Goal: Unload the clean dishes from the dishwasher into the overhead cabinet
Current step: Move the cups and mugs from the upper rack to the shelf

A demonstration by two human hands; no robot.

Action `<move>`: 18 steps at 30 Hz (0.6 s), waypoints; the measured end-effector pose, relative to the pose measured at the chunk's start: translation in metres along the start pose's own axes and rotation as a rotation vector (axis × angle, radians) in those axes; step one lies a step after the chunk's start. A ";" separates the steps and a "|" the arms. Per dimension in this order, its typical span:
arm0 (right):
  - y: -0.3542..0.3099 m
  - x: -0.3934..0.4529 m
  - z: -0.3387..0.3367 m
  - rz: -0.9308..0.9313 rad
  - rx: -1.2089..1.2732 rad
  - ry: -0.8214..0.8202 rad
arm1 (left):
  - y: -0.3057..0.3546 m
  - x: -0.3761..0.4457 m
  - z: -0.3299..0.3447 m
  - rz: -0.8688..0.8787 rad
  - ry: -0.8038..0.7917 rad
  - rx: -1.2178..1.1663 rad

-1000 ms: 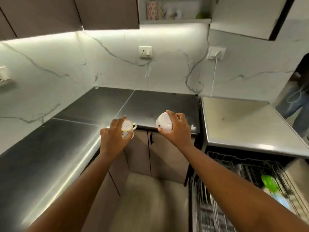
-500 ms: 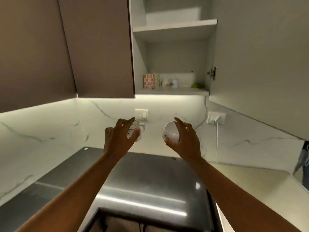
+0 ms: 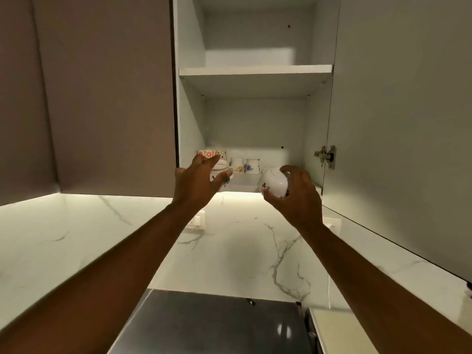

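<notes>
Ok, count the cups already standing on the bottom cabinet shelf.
3 at least: a red-patterned cup at the far left, then a yellow-flowered cup and a blue-flowered cup side by side mid-shelf. The left hand and its cup may hide more.

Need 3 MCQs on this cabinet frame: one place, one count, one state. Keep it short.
1. Where do the stored mugs stand?
A. lower shelf
B. upper shelf
C. countertop

2. How many cups are the hands carrying?
A. none
B. one
C. two

3. The cabinet door at right is:
A. shut
B. swung open
C. missing

Key: 1 A, the mugs sit at the back of the lower shelf, while no dishes show above the front edge of the upper shelf. 2 C, the left hand grips one cup and the right hand grips a white floral cup. 3 B, its inner face and hinge show.
</notes>
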State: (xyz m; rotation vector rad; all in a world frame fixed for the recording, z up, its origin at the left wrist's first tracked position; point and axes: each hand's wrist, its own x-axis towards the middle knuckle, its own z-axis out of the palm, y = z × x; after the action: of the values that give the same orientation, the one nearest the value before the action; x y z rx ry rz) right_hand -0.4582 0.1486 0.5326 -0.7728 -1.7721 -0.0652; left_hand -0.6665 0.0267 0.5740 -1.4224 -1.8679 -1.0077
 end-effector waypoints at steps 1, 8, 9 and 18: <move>0.002 0.009 0.005 0.006 -0.014 -0.001 | -0.003 0.013 0.008 0.006 -0.010 -0.007; 0.024 0.069 0.032 0.108 -0.150 -0.090 | -0.017 0.095 0.059 0.044 -0.066 -0.117; 0.031 0.081 0.038 0.128 -0.173 -0.106 | -0.019 0.109 0.069 0.050 -0.087 -0.145; 0.083 0.121 0.080 0.273 -0.244 -0.232 | -0.020 0.167 0.147 0.046 -0.255 -0.223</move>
State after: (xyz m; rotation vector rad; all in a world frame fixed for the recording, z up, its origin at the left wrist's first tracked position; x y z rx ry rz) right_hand -0.4980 0.3028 0.5827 -1.2344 -1.8801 -0.0089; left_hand -0.7302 0.2351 0.6239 -1.7888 -1.9368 -1.0811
